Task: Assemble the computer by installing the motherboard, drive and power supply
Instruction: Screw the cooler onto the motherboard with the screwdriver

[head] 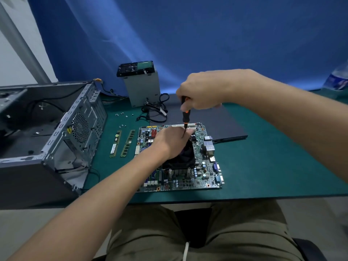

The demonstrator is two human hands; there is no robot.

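Observation:
The green motherboard (205, 166) lies flat on the teal mat, with a black cooler fan (185, 157) at its middle. My right hand (203, 91) grips the handle of a black and orange screwdriver (185, 115) that stands upright, tip down at the fan's far corner. My left hand (171, 142) rests on the fan and pinches the screwdriver shaft near its tip. The open grey computer case (56, 140) lies on its side at the left. The grey power supply (142, 87) stands at the back with a drive (135, 69) on top.
Two memory sticks (122, 144) lie between case and board. Loose screws (124, 115) are scattered behind them. Black cables (156, 110) trail from the power supply. A dark side panel (226, 127) lies behind the board. A plastic bottle (337, 78) stands far right.

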